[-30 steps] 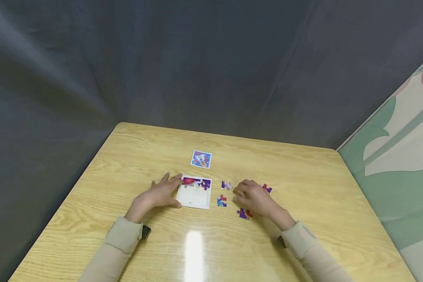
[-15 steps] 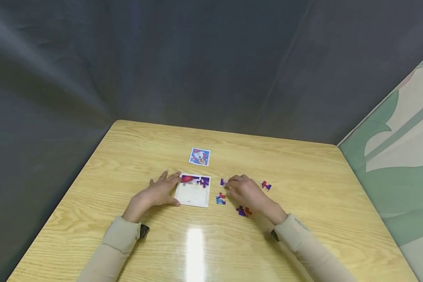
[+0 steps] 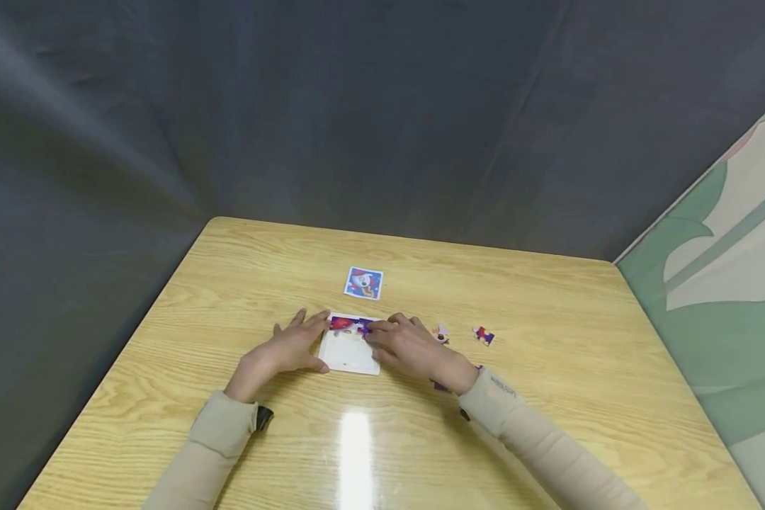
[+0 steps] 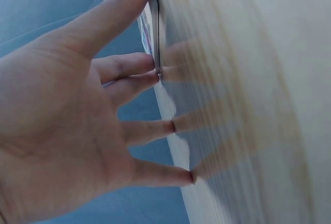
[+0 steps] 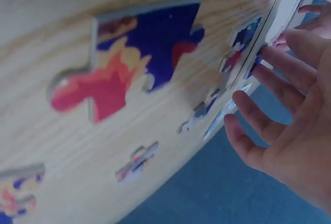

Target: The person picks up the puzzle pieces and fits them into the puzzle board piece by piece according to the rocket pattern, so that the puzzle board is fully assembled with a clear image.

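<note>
A small white puzzle tray (image 3: 347,358) lies on the table, with a red and purple row of jigsaw pieces (image 3: 342,324) along its far edge. My left hand (image 3: 287,350) rests at the tray's left side, fingers spread, thumb at the near corner. Over the tray's right side reaches my right hand (image 3: 409,345), its fingertips touching the purple piece at the far right corner. In the right wrist view its fingers look extended and only loosely bent. A blue and red loose piece (image 5: 245,38) lies beside the tray, hidden under that hand in the head view.
Loose jigsaw pieces lie right of the tray: a pale one (image 3: 442,333), a red and purple one (image 3: 483,335), and one (image 3: 441,386) partly under the right wrist. A square picture card (image 3: 363,283) sits behind the tray. A dark curtain (image 3: 382,127) hangs beyond the wooden table.
My right hand has moved left from the loose pieces to the tray's right edge. It uncovers the pale piece and now covers the two pieces nearest the tray. My left hand stays put.
</note>
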`<state>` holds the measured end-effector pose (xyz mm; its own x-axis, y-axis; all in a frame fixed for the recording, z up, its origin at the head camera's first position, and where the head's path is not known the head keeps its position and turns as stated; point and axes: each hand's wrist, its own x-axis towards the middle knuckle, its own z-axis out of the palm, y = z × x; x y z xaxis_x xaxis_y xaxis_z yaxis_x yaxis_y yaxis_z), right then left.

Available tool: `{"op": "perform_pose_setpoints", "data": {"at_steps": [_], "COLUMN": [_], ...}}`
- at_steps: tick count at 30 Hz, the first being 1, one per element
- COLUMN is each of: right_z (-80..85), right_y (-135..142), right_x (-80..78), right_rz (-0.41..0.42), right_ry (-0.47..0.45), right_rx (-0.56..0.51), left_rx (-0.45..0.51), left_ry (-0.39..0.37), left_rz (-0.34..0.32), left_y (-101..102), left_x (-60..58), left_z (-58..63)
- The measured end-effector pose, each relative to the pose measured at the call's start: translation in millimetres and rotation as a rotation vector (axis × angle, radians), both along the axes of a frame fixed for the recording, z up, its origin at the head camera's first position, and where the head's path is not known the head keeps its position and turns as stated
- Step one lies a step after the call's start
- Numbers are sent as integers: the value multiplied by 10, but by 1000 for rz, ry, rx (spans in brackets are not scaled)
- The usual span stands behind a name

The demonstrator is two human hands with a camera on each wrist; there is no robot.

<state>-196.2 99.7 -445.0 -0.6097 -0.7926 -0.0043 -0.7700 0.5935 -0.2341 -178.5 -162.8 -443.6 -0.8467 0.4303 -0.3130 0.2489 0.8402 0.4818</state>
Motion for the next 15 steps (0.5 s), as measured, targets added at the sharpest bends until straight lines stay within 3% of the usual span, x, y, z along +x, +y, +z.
{"op": "perform_pose_setpoints", "data": {"at_steps": [15], "right_z": [-90], "right_y": [86], "right_x": [-66], "right_rz": [72], "right_ry": [142], "right_rx": [-34], "left_rx": [3], "left_ry": [0], "left_rz": [1], "left_y": [-2], "left_x": [5], "left_z": [12]}}
